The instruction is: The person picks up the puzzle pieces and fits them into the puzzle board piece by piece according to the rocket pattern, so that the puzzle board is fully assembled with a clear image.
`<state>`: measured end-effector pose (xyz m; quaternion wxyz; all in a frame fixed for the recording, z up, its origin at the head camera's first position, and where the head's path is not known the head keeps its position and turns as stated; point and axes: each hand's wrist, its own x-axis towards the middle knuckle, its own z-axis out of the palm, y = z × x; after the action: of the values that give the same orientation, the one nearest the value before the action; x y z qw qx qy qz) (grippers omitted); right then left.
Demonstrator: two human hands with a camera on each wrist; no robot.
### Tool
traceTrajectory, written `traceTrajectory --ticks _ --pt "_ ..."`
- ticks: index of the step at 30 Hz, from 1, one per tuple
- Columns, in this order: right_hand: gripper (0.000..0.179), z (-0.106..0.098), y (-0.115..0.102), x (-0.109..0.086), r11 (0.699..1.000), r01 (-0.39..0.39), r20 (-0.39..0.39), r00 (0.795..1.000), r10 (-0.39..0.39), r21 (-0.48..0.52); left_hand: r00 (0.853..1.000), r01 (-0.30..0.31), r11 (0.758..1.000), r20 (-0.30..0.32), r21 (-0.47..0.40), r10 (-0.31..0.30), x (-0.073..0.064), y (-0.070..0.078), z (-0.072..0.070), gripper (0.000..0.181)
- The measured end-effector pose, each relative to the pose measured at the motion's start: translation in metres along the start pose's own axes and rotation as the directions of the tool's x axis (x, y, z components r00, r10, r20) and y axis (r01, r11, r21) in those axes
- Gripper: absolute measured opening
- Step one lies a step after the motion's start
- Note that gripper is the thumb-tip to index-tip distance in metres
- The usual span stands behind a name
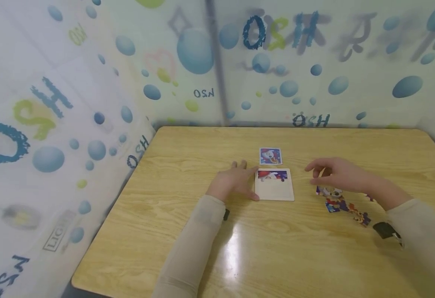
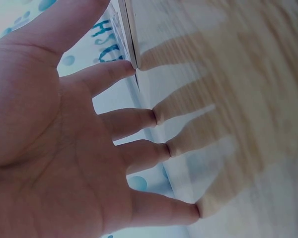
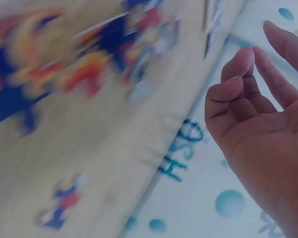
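A white puzzle board [image 1: 276, 191] lies on the table, with joined jigsaw pieces [image 1: 272, 175] along its top edge. My left hand [image 1: 236, 181] rests beside it, thumb and index finger at its left edge. In the left wrist view the fingers [image 2: 134, 124] are spread and straight, their tips on the tabletop. Over the loose jigsaw pieces [image 1: 338, 205] to the right of the board hovers my right hand [image 1: 338, 174], fingers loosely bent. In the right wrist view no piece shows between the fingers [image 3: 275, 82], and one small jigsaw piece [image 3: 64, 201] lies apart from the blurred cluster.
Just behind the board is a small square picture card [image 1: 271, 156] in blue, red and white. The wooden table [image 1: 187, 165] meets a curtain [image 1: 288, 91] printed with bubbles and letters at the back and left. A dark strap piece [image 1: 386, 230] hangs by the right sleeve.
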<state>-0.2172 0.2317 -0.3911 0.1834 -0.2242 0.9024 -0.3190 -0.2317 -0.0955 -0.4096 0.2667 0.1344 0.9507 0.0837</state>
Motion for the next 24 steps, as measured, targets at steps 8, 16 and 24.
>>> traceTrajectory --ticks 8,16,24 --pt "0.049 0.008 0.031 -0.023 0.993 -0.102 -0.028 0.995 0.101 -0.057 1.0 0.003 1.0 0.004 -0.002 -0.003 -0.003 0.002 -0.002 0.108" --pt "0.045 0.017 0.043 -0.028 0.984 -0.114 -0.092 0.99 0.102 -0.137 1.0 -0.004 1.0 0.003 -0.007 0.004 -0.005 0.002 -0.002 0.108" --pt "0.04 0.019 0.041 -0.021 0.982 -0.103 -0.104 0.991 0.087 -0.157 1.0 0.0 1.0 0.008 -0.009 0.0 -0.005 0.002 -0.003 0.107"
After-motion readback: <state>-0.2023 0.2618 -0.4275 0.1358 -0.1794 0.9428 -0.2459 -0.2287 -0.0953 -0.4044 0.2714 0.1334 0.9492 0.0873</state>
